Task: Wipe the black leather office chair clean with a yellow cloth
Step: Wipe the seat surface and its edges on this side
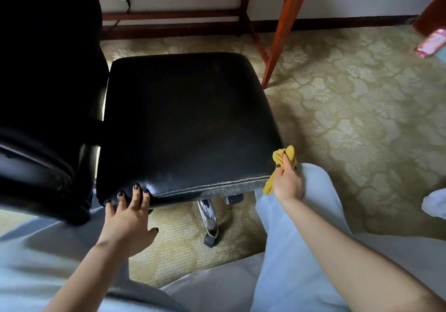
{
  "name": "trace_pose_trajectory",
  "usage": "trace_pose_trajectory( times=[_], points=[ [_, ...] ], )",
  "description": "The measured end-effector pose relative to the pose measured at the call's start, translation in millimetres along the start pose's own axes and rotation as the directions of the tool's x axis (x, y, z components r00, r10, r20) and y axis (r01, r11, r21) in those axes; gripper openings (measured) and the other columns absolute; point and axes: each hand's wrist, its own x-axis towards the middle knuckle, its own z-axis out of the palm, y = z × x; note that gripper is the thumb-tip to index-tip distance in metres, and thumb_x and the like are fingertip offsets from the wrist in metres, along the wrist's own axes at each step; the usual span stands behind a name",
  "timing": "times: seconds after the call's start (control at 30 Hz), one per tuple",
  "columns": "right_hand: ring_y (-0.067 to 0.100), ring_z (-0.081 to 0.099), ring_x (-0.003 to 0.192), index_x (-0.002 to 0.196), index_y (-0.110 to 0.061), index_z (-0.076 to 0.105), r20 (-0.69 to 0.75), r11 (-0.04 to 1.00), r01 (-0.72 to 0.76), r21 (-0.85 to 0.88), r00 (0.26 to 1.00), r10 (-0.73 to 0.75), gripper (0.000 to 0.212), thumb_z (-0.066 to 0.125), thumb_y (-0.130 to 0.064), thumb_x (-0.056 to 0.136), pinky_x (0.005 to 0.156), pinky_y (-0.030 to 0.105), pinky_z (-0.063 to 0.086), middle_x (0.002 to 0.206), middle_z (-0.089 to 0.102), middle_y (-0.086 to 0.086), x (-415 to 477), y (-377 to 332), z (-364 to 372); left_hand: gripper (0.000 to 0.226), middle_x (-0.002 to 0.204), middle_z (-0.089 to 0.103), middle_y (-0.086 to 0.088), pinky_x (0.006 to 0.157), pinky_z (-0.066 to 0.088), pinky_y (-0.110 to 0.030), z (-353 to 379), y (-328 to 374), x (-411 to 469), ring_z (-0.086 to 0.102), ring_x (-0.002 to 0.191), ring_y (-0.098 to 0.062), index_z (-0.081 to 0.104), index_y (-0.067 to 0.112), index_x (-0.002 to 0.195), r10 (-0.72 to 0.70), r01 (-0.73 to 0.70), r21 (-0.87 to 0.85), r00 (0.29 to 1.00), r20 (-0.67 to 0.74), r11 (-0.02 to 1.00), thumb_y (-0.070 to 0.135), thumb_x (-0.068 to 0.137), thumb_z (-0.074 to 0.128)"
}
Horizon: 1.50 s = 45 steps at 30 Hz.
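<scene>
Head view, looking down on black leather office chair point(188, 118): seat in the middle, backrest point(48, 46) at the left, close to the camera; left hand point(128, 217) with fingers straight and spread, fingertips laid on the near left corner of the seat, thumb apart below the edge; probably placed so to stop the swivel seat from turning under the wiping; right hand point(288, 181) curled round yellow cloth point(284, 154), bunched into a wad, thumb pressed on it, one tail hanging under the palm; held at the near right corner of the seat, at the end of the stitched front edge, probably ready for a stroke along it; cloth touching leather or only just beside it: impossible to tell; dull greyish marks under the seam, so likely not yet wiped there.

Hidden or unclear: top of backrest cut off by the frame and too dark for detail; armrest point(36, 162) at the left blurred; base mostly covered by the seat, only one chrome leg point(208, 215), one caster point(210, 240) and a lever point(233, 199) visible; wooden desk point(280, 34) cut off above its legs; pink packet point(432, 43) and white thing point(434, 205) at the right edge cut off, not identifiable.
</scene>
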Motion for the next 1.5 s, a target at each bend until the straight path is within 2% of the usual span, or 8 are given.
trace_pose_trajectory(
  times=[0.3, 0.57, 0.8, 1.0, 1.17, 1.33, 1.43, 1.5],
  points=[
    [0.023, 0.009, 0.147, 0.148, -0.024, 0.031, -0.087, 0.952, 0.288, -0.105, 0.951, -0.297, 0.05, 0.038, -0.01, 0.1, 0.115, 0.035, 0.022, 0.157, 0.021, 0.0, -47.8, 0.1, 36.6, 0.089, 0.159, -0.01, -0.01, 0.115, 0.013, -0.046, 14.2, -1.6, -3.0, 0.0, 0.144, -0.039, -0.003, 0.013, 0.151, 0.014, -0.021, -0.06, 0.994, -0.108, 0.998, 0.057, 0.089, 0.044],
    [0.036, 0.039, 0.135, 0.133, -0.018, 0.055, 0.068, 0.657, 0.712, -0.247, 0.689, -0.721, 0.053, 0.066, -0.004, 0.084, 0.106, 0.053, 0.038, 0.137, 0.053, 0.009, -77.5, -21.1, 68.9, 0.089, 0.158, -0.016, -0.004, 0.115, 0.009, -0.052, 33.6, -3.4, -8.4, -0.009, 0.145, -0.035, -0.005, 0.016, 0.152, -0.003, -0.065, -0.288, 0.974, -0.228, 0.955, 0.046, 0.089, 0.052],
    [0.033, 0.036, 0.137, 0.137, -0.022, 0.051, 0.441, 0.144, 0.958, -0.247, 0.243, -0.864, 0.053, 0.065, -0.009, 0.087, 0.11, 0.049, 0.026, 0.142, 0.049, 0.007, -68.2, -54.9, 72.1, 0.088, 0.157, -0.02, 0.003, 0.116, 0.006, -0.052, 36.1, -3.1, -11.3, -0.016, 0.145, -0.028, -0.014, 0.018, 0.15, -0.056, -0.063, -0.456, 0.969, -0.242, 0.888, 0.036, 0.093, 0.05],
    [0.024, 0.05, 0.128, 0.103, -0.031, 0.072, 0.734, -0.582, 0.795, -0.171, -0.291, -0.613, 0.038, 0.084, -0.019, 0.069, 0.104, 0.042, 0.04, 0.127, 0.063, -0.007, -54.8, -70.4, 90.8, 0.086, 0.158, -0.015, 0.004, 0.117, 0.004, -0.05, 37.8, -3.7, -14.8, -0.016, 0.145, -0.021, -0.017, 0.015, 0.149, -0.096, -0.043, -0.523, 0.967, -0.237, 0.851, 0.032, 0.095, 0.048],
    [0.007, 0.056, 0.12, 0.094, -0.034, 0.075, 0.853, -0.767, 0.625, -0.147, -0.312, -0.418, 0.036, 0.089, -0.032, 0.06, 0.106, 0.031, 0.036, 0.119, 0.066, -0.014, -24.5, -56.6, 79.8, 0.085, 0.157, -0.019, 0.005, 0.117, 0.004, -0.05, 39.2, -6.3, -16.8, -0.019, 0.145, -0.019, -0.019, 0.017, 0.148, -0.078, -0.046, -0.531, 0.975, -0.21, 0.846, 0.031, 0.096, 0.046],
    [-0.006, 0.054, 0.116, 0.095, -0.042, 0.074, 0.937, -0.817, 0.544, -0.193, -0.146, -0.318, 0.051, 0.09, -0.048, 0.046, 0.107, 0.023, 0.027, 0.114, 0.065, -0.024, 5.8, -32.9, 37.5, 0.084, 0.157, -0.021, 0.005, 0.117, 0.003, -0.051, 37.2, -5.5, -16.6, -0.02, 0.144, -0.02, -0.019, 0.018, 0.148, -0.066, -0.056, -0.541, 0.977, -0.204, 0.839, 0.029, 0.096, 0.046],
    [-0.004, 0.007, 0.141, 0.142, -0.048, 0.03, 0.877, -0.713, 0.621, -0.326, -0.083, -0.473, 0.057, 0.051, -0.055, 0.089, 0.114, 0.018, 0.005, 0.116, 0.057, -0.036, 25.7, -11.2, 18.6, 0.084, 0.156, -0.022, 0.005, 0.116, 0.002, -0.051, 36.9, -4.5, -15.9, -0.02, 0.144, -0.022, -0.018, 0.018, 0.149, -0.061, -0.059, -0.541, 0.978, -0.201, 0.839, 0.029, 0.096, 0.047],
    [-0.001, -0.009, 0.141, 0.135, -0.052, 0.04, 0.872, -0.691, 0.633, -0.35, -0.05, -0.487, 0.047, 0.052, -0.053, 0.089, 0.112, 0.013, 0.004, 0.117, 0.057, -0.036, 32.4, -6.5, 5.3, 0.084, 0.157, -0.022, 0.005, 0.116, 0.003, -0.052, 37.4, -4.5, -15.8, -0.02, 0.144, -0.022, -0.016, 0.018, 0.149, -0.059, -0.059, -0.535, 0.978, -0.201, 0.843, 0.029, 0.096, 0.047]
  ],
)
